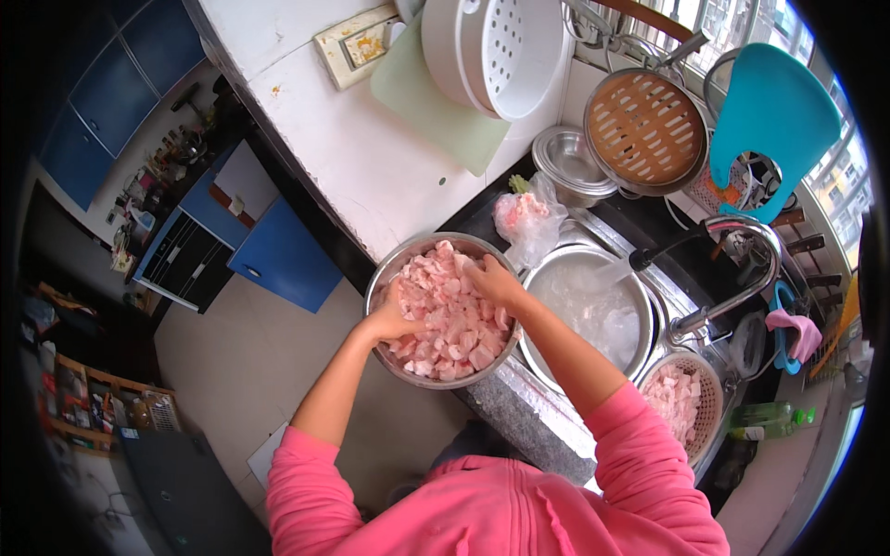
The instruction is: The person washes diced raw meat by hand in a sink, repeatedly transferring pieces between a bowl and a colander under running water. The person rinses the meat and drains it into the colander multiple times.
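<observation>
A round stainless steel basin (370,306) full of raw, pale pink meat pieces (452,333) is in front of me, overhanging the counter's edge. My left hand (393,316) reaches in over the left rim, its thumb spread across the meat and its other fingers partly hidden among the pieces. From the right side my right hand (495,281) grips some pieces near the far rim. Just right of the basin, a large metal pot (530,347) of cloudy water sits in the sink under running water. A plastic colander (710,403) beside it holds more meat pieces.
A curved faucet (754,278) arches over the pot. Behind the sink are a clear plastic bag (532,219) with pink contents, stacked metal bowls (567,163) and a hanging steamer pan (646,132). A green bottle (761,419) lies at right. An open blue cabinet door (288,257) is at left.
</observation>
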`<state>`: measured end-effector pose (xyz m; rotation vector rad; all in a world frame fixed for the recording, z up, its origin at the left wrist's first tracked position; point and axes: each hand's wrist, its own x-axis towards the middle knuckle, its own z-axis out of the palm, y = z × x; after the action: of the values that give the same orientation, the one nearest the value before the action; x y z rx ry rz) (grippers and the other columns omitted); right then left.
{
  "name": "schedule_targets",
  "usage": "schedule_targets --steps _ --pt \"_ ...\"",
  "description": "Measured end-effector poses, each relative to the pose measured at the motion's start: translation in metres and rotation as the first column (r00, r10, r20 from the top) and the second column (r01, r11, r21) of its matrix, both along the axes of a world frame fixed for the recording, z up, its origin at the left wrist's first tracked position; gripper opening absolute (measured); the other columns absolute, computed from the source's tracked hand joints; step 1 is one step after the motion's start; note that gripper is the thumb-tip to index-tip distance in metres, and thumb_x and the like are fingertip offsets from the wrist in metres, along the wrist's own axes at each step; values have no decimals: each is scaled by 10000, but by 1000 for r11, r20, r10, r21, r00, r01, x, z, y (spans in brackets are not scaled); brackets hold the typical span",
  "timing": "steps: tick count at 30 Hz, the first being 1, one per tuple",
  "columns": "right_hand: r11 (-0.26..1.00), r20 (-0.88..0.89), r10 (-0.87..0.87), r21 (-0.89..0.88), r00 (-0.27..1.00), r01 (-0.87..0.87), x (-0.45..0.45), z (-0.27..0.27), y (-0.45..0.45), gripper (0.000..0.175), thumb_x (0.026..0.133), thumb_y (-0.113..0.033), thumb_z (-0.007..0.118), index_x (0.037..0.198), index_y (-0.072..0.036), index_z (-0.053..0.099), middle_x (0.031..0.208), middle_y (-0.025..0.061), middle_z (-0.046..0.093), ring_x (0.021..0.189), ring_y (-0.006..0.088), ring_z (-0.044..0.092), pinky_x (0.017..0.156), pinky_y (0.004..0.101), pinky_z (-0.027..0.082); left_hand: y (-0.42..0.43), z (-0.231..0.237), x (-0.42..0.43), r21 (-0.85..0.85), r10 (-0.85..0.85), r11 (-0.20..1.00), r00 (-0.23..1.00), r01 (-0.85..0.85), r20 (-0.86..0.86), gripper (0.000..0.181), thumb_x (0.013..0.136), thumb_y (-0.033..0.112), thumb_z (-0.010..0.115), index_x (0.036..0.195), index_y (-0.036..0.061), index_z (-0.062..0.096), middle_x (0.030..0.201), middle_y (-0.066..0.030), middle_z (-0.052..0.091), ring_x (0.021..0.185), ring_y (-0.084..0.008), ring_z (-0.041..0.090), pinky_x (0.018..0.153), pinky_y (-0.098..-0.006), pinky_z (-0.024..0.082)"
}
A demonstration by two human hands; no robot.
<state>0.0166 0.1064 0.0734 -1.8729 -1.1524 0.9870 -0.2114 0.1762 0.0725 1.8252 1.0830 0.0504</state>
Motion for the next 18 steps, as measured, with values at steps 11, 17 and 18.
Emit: schedule_targets --steps 11,17,18 --pt "918 -431 -32 -370 902 -144 -15 7 36 631 771 -594 446 1256 -191 460 1282 57 427 1129 225 407 920 410 323 3 0 45 -72 79 995 980 -67 181 1227 452 307 824 1368 -3 70 1393 -261 123 1305 -332 154 1049 -361 203" --pt "981 -546 -36 -179 837 -74 -15 -14 24 635 777 -561 473 1280 -175 427 1331 75 364 1219 296 306 940 549 251 -13 4 69 2 139 990 965 -143 224 1053 477 120 790 1337 10 191 1321 -170 316 1206 -263 350 991 -314 308" --pt "984 -524 -118 -177 844 27 -37 34 11 569 801 -483 495 1222 -101 481 1223 81 471 1118 230 418 929 434 326 -12 -4 63 -13 153 988 942 -156 298 988 491 116 785 1317 18 252 1293 -153 356 1182 -246 377 971 -315 333"
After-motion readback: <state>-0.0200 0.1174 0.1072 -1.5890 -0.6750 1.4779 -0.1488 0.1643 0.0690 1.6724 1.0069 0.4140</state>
